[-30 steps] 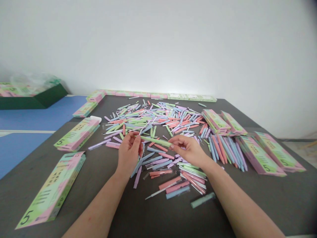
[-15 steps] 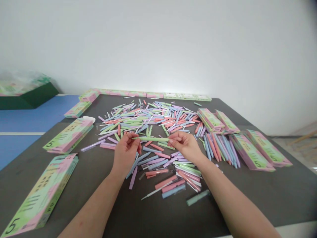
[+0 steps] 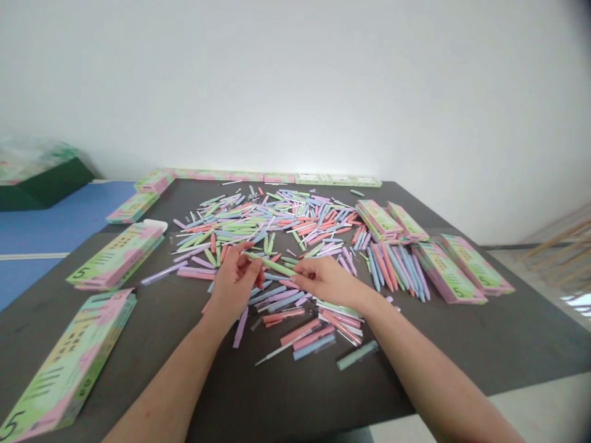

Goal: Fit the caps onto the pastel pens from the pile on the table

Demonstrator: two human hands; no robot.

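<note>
Pinched green pen (image 3: 277, 266): left hand (image 3: 234, 275) at 10 o'clock, right hand (image 3: 325, 280) at 4. I judged two-ended support steadied it.

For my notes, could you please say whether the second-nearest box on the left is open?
Open; the box has its white flap sticking out.

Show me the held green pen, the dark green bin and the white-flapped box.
Green pen (image 3: 276, 266): head view, middle of barrel.
Dark green bin (image 3: 62, 184): head view, outer wall.
White-flapped box (image 3: 114, 252): head view, printed top.
</note>
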